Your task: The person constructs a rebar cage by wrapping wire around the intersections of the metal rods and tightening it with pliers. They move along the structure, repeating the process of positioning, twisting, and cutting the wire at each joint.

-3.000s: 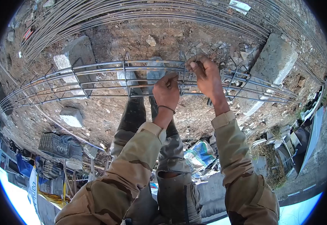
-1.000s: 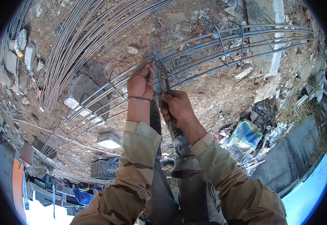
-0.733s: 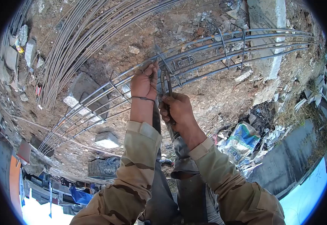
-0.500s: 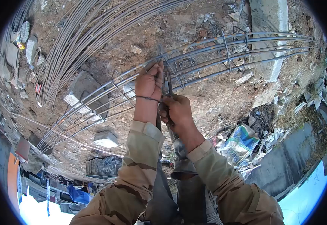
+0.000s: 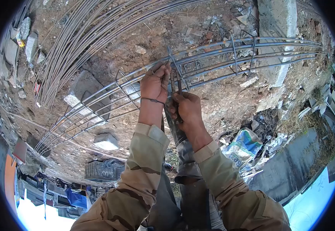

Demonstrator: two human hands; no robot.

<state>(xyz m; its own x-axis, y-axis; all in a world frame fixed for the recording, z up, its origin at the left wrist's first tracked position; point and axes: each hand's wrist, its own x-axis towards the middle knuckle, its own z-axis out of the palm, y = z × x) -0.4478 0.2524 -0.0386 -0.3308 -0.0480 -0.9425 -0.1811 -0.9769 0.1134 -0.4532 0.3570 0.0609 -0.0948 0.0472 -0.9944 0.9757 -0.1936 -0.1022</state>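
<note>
My left hand is closed, its thumb and fingers pinched together at the long bars of a rebar cage. Whatever sits in that pinch is too small to make out. Just right of the fingertips, a stirrup crosses the bars. My right hand is wrapped around dark metal pliers, whose two prongs point up toward the stirrup and stand slightly apart. The lower part of the tool is hidden in the palm.
Loose rebar lies in a bundle at upper left. Concrete blocks sit under the cage, and a concrete strip runs beneath its right end. A wire crate stands at lower left; a plastic sack lies right, among rubble.
My right hand has shifted slightly right and up with the pliers, and their prongs now show more clearly apart. The left hand keeps its pinch at nearly the same spot.
</note>
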